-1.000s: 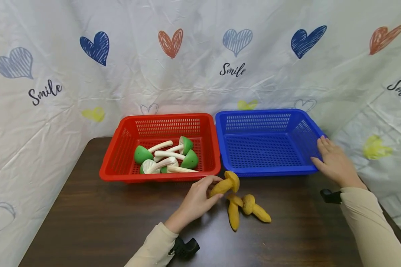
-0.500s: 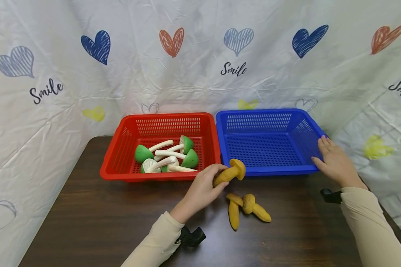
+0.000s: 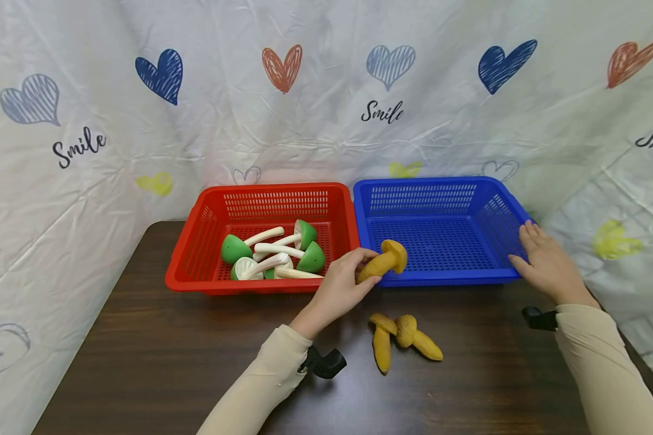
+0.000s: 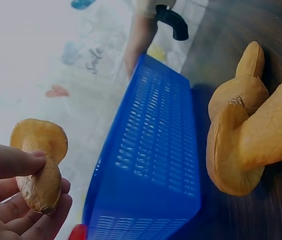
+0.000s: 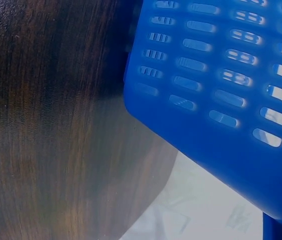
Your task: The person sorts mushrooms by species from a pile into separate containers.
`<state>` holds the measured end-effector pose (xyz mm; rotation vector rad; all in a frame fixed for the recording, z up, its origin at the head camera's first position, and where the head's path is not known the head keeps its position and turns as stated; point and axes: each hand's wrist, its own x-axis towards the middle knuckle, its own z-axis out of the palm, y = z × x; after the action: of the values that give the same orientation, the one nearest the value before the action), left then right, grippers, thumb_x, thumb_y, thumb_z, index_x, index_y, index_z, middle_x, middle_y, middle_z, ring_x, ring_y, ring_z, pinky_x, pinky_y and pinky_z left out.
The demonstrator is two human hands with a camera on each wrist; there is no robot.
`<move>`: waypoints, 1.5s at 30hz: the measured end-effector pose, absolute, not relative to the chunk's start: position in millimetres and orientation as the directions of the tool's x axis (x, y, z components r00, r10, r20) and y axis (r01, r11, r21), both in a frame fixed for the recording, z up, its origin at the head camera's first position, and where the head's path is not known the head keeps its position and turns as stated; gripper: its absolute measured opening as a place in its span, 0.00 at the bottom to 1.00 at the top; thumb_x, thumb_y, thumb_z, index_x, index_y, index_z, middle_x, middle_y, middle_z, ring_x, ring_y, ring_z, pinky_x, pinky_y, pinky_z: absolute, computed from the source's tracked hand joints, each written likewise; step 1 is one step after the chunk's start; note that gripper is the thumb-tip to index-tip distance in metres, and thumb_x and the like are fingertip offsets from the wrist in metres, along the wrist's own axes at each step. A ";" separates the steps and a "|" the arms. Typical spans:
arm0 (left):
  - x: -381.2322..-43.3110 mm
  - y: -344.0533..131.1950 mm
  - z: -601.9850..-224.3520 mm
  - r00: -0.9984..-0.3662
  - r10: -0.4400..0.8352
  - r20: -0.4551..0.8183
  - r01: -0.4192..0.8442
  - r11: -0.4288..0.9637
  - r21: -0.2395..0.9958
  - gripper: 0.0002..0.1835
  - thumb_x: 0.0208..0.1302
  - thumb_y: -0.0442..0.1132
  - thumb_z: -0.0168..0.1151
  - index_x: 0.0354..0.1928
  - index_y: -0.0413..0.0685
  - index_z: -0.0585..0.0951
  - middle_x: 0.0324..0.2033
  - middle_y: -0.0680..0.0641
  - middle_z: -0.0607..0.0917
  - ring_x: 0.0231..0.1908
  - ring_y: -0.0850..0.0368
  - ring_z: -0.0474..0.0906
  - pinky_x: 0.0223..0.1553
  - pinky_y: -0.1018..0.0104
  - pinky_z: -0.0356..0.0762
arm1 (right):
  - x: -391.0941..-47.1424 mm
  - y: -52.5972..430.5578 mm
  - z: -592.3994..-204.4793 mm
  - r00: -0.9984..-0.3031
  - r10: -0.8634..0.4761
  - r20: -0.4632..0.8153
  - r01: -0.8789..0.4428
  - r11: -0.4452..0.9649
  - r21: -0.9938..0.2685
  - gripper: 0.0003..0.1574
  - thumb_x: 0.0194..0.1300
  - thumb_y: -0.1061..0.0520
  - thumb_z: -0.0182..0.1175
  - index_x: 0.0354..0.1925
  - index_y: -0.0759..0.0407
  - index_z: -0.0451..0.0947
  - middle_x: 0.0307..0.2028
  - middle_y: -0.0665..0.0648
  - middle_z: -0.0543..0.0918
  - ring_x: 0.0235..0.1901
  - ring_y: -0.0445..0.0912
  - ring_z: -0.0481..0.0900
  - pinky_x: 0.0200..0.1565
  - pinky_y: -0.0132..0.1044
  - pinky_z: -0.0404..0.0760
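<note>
My left hand [image 3: 341,285] pinches a yellow-brown toy mushroom [image 3: 383,261] by its stem, cap pointing right, near the front left corner of the blue basket [image 3: 446,278]. In the left wrist view the thumb lies over the stem of that mushroom [image 4: 40,165], with fingers beneath it. Two similar mushrooms, one on the left [image 3: 381,344] and one on the right [image 3: 419,339], lie with caps together on the table in front of the basket. My right hand [image 3: 549,263] rests on the blue basket's right rim with fairly straight fingers; the right wrist view shows only the basket wall [image 5: 201,120] and table.
A red basket [image 3: 261,287] stands left of the blue one, their rims close together. Several green-capped, white-stemmed toy mushrooms [image 3: 311,258] lie inside it. Behind both hangs a white cloth [image 3: 315,127] printed with hearts. The dark wooden table [image 3: 168,356] extends toward me.
My left hand has carried the mushroom up, away from me and slightly right, from the table to the blue basket's front rim. The right hand has stayed on its rim.
</note>
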<state>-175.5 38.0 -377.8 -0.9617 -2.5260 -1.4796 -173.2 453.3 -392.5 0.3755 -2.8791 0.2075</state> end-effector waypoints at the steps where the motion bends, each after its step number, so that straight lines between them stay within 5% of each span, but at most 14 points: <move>1: -176.9 40.1 -379.0 -0.807 0.478 0.347 0.534 0.342 0.773 0.18 0.59 0.34 0.65 0.51 0.41 0.76 0.43 0.45 0.81 0.41 0.56 0.78 0.41 0.74 0.76 | -173.0 453.4 -392.1 -0.941 -0.235 0.242 -0.268 0.957 -0.111 0.39 0.68 0.54 0.46 0.60 0.89 0.54 0.60 0.87 0.56 0.65 0.71 0.50 0.68 0.54 0.45; 13: -196.4 61.0 -377.7 -0.870 0.393 0.298 0.442 0.353 0.825 0.19 0.59 0.37 0.67 0.52 0.41 0.78 0.43 0.45 0.82 0.39 0.58 0.80 0.39 0.76 0.77 | -171.2 453.8 -391.4 -0.945 -0.229 0.234 -0.264 0.956 -0.127 0.39 0.69 0.53 0.45 0.60 0.89 0.53 0.60 0.86 0.55 0.66 0.71 0.48 0.69 0.52 0.41; 36: -233.0 83.0 -359.0 -0.898 0.384 0.214 0.369 0.395 0.842 0.16 0.61 0.36 0.63 0.51 0.43 0.81 0.44 0.47 0.83 0.30 0.59 0.74 0.28 0.76 0.71 | -173.4 454.3 -392.5 -0.941 -0.240 0.238 -0.276 0.953 -0.129 0.40 0.68 0.53 0.46 0.61 0.88 0.51 0.61 0.86 0.54 0.66 0.71 0.48 0.69 0.52 0.40; 45: -241.5 97.8 -357.6 -0.908 0.364 0.206 0.359 0.426 0.831 0.16 0.61 0.33 0.62 0.52 0.42 0.82 0.44 0.44 0.81 0.34 0.56 0.72 0.28 0.77 0.70 | -172.8 455.8 -393.6 -0.943 -0.234 0.236 -0.268 0.955 -0.125 0.40 0.69 0.53 0.45 0.62 0.88 0.51 0.62 0.85 0.54 0.67 0.70 0.47 0.69 0.50 0.39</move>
<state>-241.5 97.8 -357.6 -0.6740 -2.6573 -1.5460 -172.8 455.8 -393.6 0.3751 -2.8884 0.2285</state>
